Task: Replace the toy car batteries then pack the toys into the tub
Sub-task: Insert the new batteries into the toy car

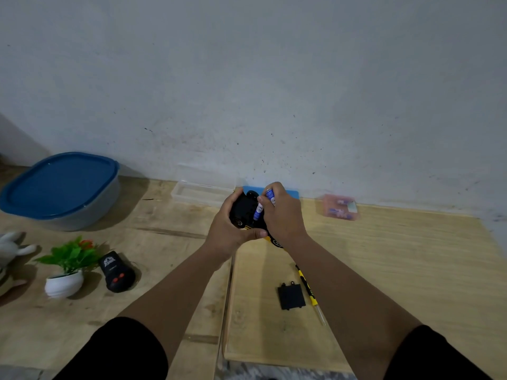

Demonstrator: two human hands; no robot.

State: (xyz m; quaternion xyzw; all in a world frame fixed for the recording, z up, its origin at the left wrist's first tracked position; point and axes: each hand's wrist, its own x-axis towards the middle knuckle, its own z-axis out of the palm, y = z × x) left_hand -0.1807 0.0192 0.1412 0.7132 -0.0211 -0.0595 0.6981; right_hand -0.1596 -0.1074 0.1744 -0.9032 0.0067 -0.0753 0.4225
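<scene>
— Item one?
— Toy car (241,212), upside down above the table (384,256); my left hand (230,229) grips it.
— Item two?
— Batteries (259,211): right hand (282,212) fingers pinch them at the open bay. I'd match polarity, seat each flat. Tub (60,187) far left, lidded.

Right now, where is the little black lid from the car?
In the head view, the black battery cover lies flat on the wooden board, right of centre, under the right forearm, just left of the yellow screwdriver.
</scene>
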